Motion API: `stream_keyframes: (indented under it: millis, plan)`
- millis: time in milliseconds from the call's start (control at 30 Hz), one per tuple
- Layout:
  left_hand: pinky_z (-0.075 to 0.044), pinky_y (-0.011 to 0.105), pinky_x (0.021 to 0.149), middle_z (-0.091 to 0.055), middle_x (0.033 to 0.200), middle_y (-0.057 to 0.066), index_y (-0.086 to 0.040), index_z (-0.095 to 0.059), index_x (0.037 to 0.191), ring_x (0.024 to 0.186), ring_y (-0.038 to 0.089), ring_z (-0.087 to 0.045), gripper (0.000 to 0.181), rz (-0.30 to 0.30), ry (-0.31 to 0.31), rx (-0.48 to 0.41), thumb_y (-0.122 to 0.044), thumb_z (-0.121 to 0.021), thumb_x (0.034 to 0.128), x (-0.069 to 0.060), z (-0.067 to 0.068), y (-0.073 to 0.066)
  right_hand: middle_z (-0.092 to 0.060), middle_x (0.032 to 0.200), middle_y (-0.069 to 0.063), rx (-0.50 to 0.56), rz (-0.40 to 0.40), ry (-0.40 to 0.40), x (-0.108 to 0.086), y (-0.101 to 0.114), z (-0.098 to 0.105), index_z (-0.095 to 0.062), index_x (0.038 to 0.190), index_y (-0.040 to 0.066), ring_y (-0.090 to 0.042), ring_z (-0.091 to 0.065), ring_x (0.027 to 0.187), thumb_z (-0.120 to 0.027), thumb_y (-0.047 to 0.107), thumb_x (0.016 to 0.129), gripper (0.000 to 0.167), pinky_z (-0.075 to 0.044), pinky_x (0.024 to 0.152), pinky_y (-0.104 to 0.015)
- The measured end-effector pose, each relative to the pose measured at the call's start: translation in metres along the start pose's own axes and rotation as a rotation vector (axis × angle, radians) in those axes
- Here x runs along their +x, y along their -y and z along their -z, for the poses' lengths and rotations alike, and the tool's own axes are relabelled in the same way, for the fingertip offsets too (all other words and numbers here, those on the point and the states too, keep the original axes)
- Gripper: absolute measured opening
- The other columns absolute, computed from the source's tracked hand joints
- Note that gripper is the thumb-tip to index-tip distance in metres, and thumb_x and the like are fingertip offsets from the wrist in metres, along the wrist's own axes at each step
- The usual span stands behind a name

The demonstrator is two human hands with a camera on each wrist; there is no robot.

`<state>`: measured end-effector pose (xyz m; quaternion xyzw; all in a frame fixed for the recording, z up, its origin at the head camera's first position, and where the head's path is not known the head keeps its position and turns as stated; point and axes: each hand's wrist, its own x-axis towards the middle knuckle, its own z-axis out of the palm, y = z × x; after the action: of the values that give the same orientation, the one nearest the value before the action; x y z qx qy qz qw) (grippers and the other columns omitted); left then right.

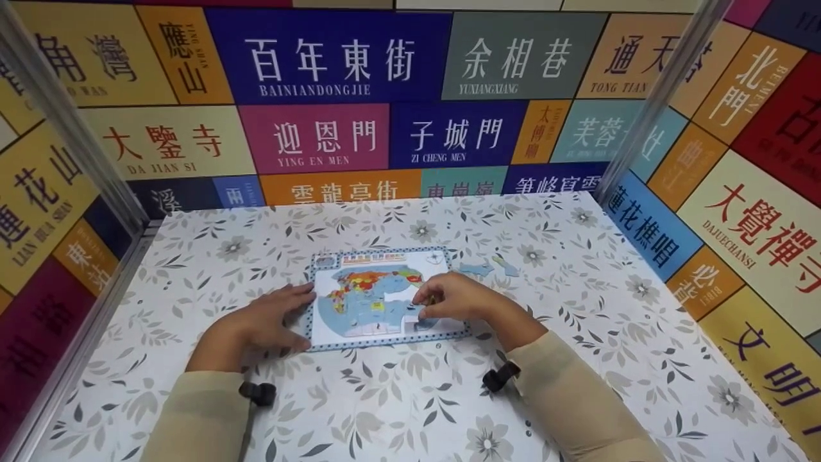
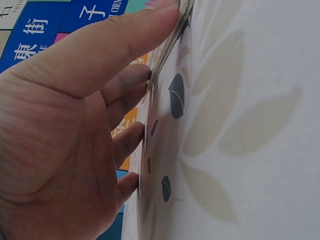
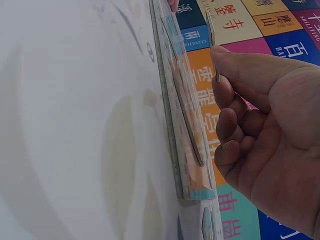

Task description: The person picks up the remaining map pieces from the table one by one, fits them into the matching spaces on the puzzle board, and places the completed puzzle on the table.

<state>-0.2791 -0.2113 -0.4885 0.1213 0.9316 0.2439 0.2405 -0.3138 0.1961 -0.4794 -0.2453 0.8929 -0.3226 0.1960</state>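
A world-map jigsaw puzzle [image 1: 385, 343] lies on the table with a blue dotted border and white gaps in the right half of its map. My left hand [image 1: 272, 319] rests at its left edge, fingers spread along the side. In the left wrist view, the thumb [image 2: 135, 32] touches the board's edge. Over the map's right half, my right hand [image 1: 458, 296] pinches a puzzle piece [image 3: 210, 35] between thumb and forefinger, raised off the board in the right wrist view. The picture on that piece is hidden, as it shows edge-on.
Loose puzzle pieces [image 1: 476, 270] lie just beyond the board's upper right corner. A floral cloth [image 1: 359, 410] covers the table. Panels with Chinese lettering [image 1: 327, 58] stand behind and at both sides, with metal posts [image 1: 660, 96] at the corners.
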Motion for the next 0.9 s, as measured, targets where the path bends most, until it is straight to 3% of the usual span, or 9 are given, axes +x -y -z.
stream_keyframes:
  millis: [333,633,900]
  plan:
    - [-0.007,0.072,0.133,-0.013,0.181,-0.018,-0.038,-0.036,0.167,0.171,0.034,-0.001,0.103,0.013,0.005,-0.014,-0.05,-0.091,0.0812,-0.0006,0.0003,0.0011,-0.076,0.101,0.006,0.025,-0.055,0.031,0.0016,0.0005,-0.0069,-0.08,0.11,0.025,-0.011,-0.067,0.092,-0.083,0.025,0.096,0.015,-0.055,0.086,-0.031]
    - [-0.011,0.073,0.132,-0.014,0.182,-0.01,-0.032,-0.035,0.169,0.17,0.039,-0.005,0.103,-0.036,-0.006,0.026,-0.05,-0.09,0.0836,-0.0018,0.0021,-0.0006,-0.076,0.102,0.005,-0.029,0.012,0.044,0.0037,-0.0033,-0.0096,-0.081,0.111,0.024,-0.009,-0.064,0.091,-0.082,0.026,0.096,0.016,-0.055,0.084,-0.031]
    - [-0.01,0.074,0.132,-0.015,0.182,-0.01,-0.033,-0.036,0.168,0.17,0.039,-0.005,0.103,-0.034,-0.006,0.035,-0.051,-0.09,0.0832,-0.001,0.0023,-0.0007,-0.076,0.102,0.005,-0.017,-0.014,0.053,0.0049,-0.0038,-0.0095,-0.081,0.109,0.024,-0.009,-0.065,0.091,-0.083,0.026,0.095,0.015,-0.054,0.086,-0.032]
